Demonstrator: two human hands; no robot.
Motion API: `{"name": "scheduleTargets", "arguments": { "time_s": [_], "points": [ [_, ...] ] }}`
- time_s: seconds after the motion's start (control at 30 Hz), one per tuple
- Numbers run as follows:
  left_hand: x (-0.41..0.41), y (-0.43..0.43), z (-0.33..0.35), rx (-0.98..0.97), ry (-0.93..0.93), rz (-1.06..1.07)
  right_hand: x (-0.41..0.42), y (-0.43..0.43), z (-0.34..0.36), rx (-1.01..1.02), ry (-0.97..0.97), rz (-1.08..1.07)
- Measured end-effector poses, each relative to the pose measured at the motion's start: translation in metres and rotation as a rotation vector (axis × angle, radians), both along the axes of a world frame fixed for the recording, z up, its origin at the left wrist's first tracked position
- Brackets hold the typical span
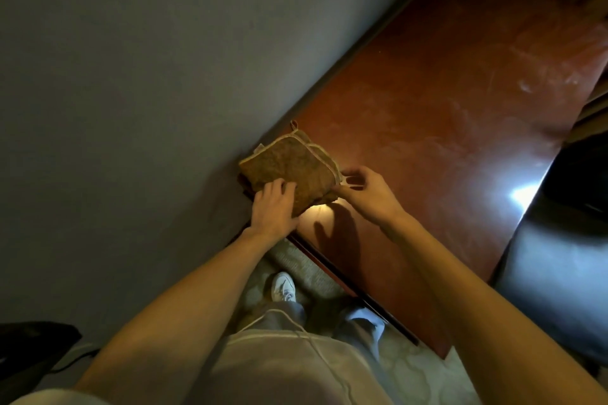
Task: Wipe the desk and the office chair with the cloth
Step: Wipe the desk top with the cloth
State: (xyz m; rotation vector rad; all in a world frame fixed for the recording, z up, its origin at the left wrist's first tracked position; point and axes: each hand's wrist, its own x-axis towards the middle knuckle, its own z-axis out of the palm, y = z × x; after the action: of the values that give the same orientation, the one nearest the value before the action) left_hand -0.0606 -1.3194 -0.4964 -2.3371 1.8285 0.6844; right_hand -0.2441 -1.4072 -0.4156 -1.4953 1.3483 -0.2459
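A folded brown cloth point(292, 168) with a pale hem and a small loop lies on the near corner of the reddish-brown desk point(444, 115), close to the grey wall. My left hand point(273, 207) lies on the cloth's near edge with its fingers curled over it. My right hand point(365, 191) pinches the cloth's right corner between thumb and fingers. Pale smears and dust show on the desk top further away. The black office chair point(559, 273) stands at the right edge of the view, beside the desk.
The grey wall point(131, 92) runs along the desk's left side. Patterned carpet point(414, 371) and my white shoe point(283, 286) show below the desk's front edge. A dark object point(29, 348) with a cable sits at the lower left. Bright glare point(523, 197) reflects near the desk's right edge.
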Motion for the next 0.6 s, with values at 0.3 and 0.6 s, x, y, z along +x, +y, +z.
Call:
{"name": "scheduleTargets", "arguments": {
  "time_s": [0.3, 0.6],
  "points": [
    [0.024, -0.017, 0.010, -0.075, 0.078, 0.011, 0.001, 0.001, 0.000, 0.023, 0.009, 0.043],
    [0.036, -0.053, 0.070, -0.328, 0.297, 0.201, 0.007, 0.005, 0.015, -0.097, 0.043, 0.055]
  ]
}}
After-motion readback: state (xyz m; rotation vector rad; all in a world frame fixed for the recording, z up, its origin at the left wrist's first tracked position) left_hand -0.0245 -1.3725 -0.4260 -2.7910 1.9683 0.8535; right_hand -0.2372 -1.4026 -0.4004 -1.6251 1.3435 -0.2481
